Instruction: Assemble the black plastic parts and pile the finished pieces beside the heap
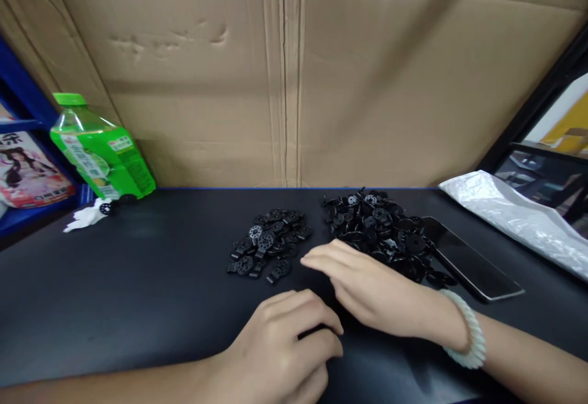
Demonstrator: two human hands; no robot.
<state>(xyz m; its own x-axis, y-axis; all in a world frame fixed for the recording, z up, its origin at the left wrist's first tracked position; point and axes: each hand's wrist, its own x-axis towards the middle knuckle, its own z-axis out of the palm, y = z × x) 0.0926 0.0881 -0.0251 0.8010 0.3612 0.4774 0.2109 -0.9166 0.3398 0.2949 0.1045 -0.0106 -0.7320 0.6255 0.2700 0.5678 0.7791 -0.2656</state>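
Note:
Two piles of small black plastic parts lie on the black table [151, 281]. The smaller pile [271, 242] is in the middle, and the larger pile [381, 226] is to its right. My left hand [287, 346] is in front of the smaller pile, fingers curled, with nothing visible between them; its fingertips are partly hidden. My right hand [372, 288], with a pale coiled band [468, 330] on the wrist, reaches in front of the larger pile. Its fingers are extended and lie side by side, pointing at the smaller pile. No object shows in it.
A phone [473, 260] lies right of the larger pile, near a silvery plastic bag [519, 217]. At the back left stand a green bottle [105, 153] and a crumpled white tissue [87, 215] with black parts. Cardboard [206, 86] walls the back edge.

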